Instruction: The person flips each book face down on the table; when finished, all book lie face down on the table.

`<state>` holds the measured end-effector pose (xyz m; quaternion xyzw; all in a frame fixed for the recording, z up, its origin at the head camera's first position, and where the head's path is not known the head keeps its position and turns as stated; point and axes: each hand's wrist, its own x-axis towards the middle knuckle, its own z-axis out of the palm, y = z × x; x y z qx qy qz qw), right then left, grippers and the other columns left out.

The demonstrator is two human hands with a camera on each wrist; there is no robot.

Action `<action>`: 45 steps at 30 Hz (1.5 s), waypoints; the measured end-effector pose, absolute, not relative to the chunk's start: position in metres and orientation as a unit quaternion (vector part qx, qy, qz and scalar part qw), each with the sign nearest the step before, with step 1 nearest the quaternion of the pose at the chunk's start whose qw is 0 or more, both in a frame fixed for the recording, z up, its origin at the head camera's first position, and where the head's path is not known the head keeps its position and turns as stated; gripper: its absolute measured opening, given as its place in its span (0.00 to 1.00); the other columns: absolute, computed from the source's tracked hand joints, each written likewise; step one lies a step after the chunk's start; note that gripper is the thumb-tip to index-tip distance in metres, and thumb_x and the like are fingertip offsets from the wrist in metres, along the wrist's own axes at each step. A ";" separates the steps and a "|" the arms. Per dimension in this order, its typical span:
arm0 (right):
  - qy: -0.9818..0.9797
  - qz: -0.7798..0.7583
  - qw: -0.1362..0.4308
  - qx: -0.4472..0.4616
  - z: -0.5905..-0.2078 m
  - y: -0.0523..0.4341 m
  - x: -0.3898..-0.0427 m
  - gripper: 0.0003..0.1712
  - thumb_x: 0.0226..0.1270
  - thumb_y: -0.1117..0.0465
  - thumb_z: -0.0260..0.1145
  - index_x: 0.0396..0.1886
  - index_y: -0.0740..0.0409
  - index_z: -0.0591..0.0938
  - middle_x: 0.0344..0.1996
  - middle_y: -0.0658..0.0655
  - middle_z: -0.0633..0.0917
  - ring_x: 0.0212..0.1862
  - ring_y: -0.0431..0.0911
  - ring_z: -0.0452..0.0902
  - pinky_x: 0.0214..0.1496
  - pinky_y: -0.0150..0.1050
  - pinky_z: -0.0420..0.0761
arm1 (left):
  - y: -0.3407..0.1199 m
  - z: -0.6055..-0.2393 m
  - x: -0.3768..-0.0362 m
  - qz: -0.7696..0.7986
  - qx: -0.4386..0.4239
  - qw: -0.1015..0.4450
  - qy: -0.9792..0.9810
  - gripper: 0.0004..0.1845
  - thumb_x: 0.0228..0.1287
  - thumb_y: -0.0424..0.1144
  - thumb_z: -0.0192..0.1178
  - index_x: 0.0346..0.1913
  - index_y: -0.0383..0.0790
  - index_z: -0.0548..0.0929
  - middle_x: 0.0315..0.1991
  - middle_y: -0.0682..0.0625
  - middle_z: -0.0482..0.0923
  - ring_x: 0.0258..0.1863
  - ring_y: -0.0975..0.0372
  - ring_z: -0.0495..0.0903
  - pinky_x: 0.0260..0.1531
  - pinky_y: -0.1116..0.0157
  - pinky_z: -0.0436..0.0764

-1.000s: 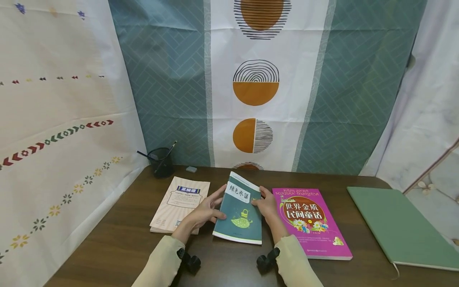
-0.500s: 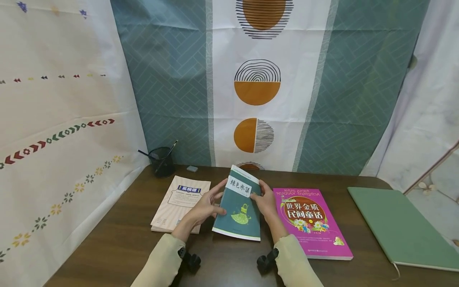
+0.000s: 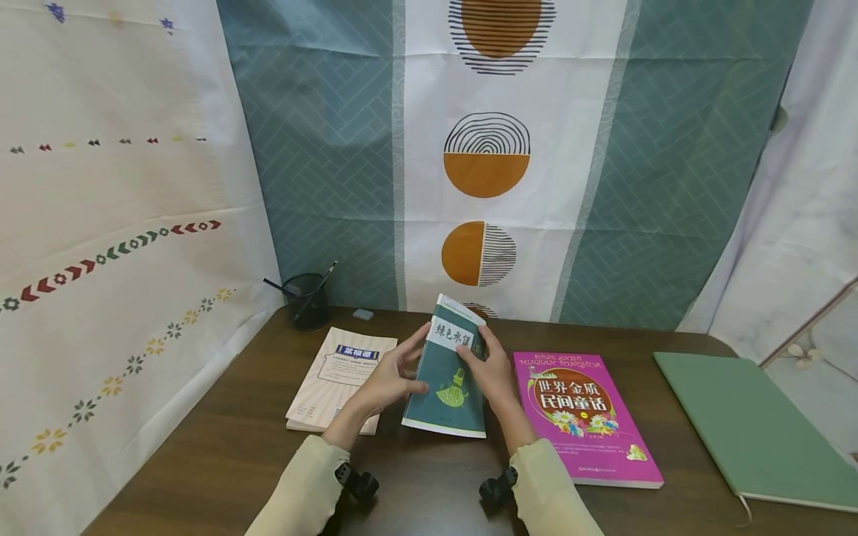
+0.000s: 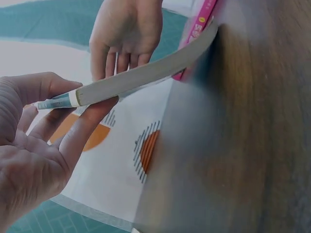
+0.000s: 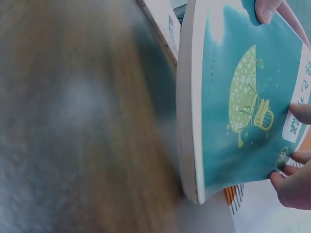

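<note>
My left hand [image 3: 387,385] and right hand [image 3: 488,370] pinch the teal paperback book [image 3: 447,372] by its side edges. It is tilted up, near edge on the brown wooden table [image 3: 221,454]; not yet fully raised.

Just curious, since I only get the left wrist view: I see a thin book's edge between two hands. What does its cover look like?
Observer: The teal book has a white title label and a pale green picture.
Operator: Is it lying flat?
Observer: No, the head view shows its far end tilted up off the table.
Operator: What lies to its left?
Observer: A beige booklet, flat on the table.
</note>
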<state>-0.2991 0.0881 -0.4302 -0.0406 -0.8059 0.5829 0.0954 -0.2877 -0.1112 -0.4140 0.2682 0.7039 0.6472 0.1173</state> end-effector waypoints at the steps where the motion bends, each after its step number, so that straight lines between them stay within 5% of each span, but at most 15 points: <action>1: -0.798 0.594 0.092 -0.034 -0.429 0.088 -0.298 0.40 0.67 0.54 0.65 0.75 0.57 0.61 0.74 0.64 0.62 0.74 0.63 0.57 0.73 0.58 0.63 | -0.111 -0.413 -0.287 0.646 0.273 0.114 0.704 0.55 0.50 0.16 0.56 0.78 0.58 0.51 0.72 0.38 0.63 0.51 0.42 0.83 0.34 0.60 0.85; 14: -0.751 0.655 0.079 0.018 -0.407 0.079 -0.289 0.43 0.67 0.54 0.66 0.77 0.54 0.57 0.77 0.64 0.55 0.76 0.65 0.50 0.74 0.59 0.59 | -0.104 -0.397 -0.276 0.613 0.317 0.034 0.723 0.52 0.52 0.16 0.58 0.78 0.51 0.51 0.70 0.37 0.66 0.53 0.40 0.81 0.45 0.55 0.85; 21: -0.751 0.653 0.091 0.036 -0.398 0.070 -0.281 0.41 0.65 0.56 0.67 0.75 0.54 0.62 0.76 0.62 0.57 0.76 0.60 0.52 0.77 0.57 0.56 | -0.097 -0.398 -0.272 0.619 0.302 0.008 0.725 0.52 0.51 0.16 0.58 0.78 0.49 0.52 0.70 0.36 0.66 0.51 0.40 0.82 0.42 0.63 0.85; 36: -0.764 0.629 0.126 0.069 -0.387 0.066 -0.274 0.40 0.64 0.55 0.68 0.74 0.50 0.64 0.74 0.62 0.61 0.72 0.63 0.58 0.69 0.67 0.64 | -0.083 -0.403 -0.267 0.617 0.295 -0.042 0.728 0.52 0.50 0.17 0.59 0.77 0.52 0.54 0.73 0.41 0.62 0.65 0.46 0.72 0.44 0.68 0.81; 45: -0.767 0.617 0.154 0.079 -0.382 0.066 -0.270 0.39 0.62 0.56 0.70 0.72 0.47 0.67 0.69 0.63 0.68 0.69 0.63 0.65 0.64 0.66 0.70 | -0.079 -0.403 -0.263 0.620 0.293 -0.038 0.727 0.52 0.51 0.18 0.61 0.77 0.51 0.54 0.74 0.40 0.61 0.62 0.44 0.75 0.46 0.69 0.82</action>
